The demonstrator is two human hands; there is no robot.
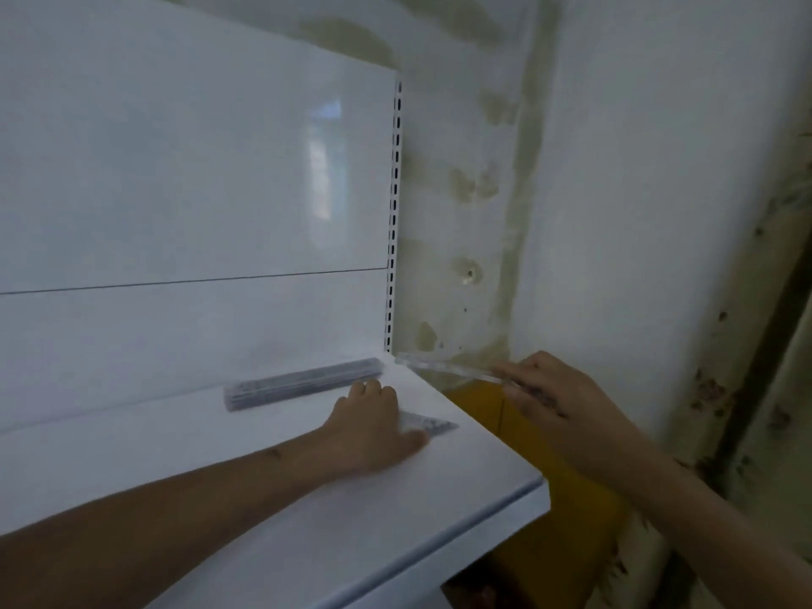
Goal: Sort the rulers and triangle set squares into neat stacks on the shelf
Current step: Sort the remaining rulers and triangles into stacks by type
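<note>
A grey stack of rulers point(303, 383) lies along the back of the white shelf point(307, 520), near its right end. My left hand point(371, 426) rests palm down on a pile of clear triangle set squares point(428, 423), whose tip pokes out to the right of it. My right hand point(547, 391) is beyond the shelf's right edge and holds a clear ruler point(448, 367) by one end. The ruler's far end points at the shelf's back right corner. The picture is blurred.
A white back panel point(197, 191) rises behind the shelf, with a slotted upright point(394, 213) at its right edge. A stained wall point(615, 213) stands to the right. An orange-brown object point(567, 520) sits below and right of the shelf.
</note>
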